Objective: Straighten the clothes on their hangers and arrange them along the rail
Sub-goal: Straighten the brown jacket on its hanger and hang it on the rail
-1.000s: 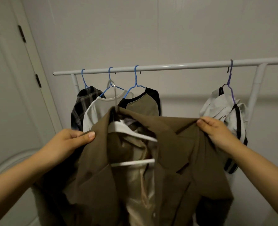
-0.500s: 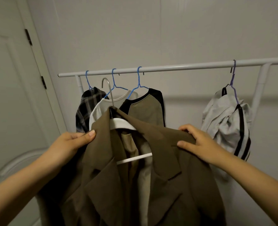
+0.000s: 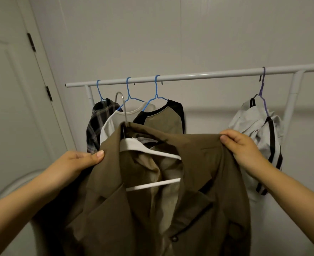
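Item: brown jacket on a white hanger, held off the rail in front of the person. Left hand pinches the jacket's left shoulder, thumb on top and fingers curled under the cloth; right hand grips the right shoulder, fingers folded over the fabric edge. Both hands carry cloth only; neither touches the hanger. Long axis: shoulder line runs roughly 9 to 3 o'clock between the 2 hands, slightly higher at the right. Metal hook rises at 12 o'clock from the collar, closer to the left hand, its tip below the rail and in front of it. On the rail: 3 garments on blue hangers bunched toward the left end, namely a plaid shirt, a white tee and a tan tee; a crumpled white garment on a purple hanger hangs well apart at the right. Judgement: the bare stretch of rail lies at about 1 o'clock from the hook, between tan tee and white garment; hanging there calls for a lift up and rightward. The jacket sits askew on its hanger and probably needs squaring.
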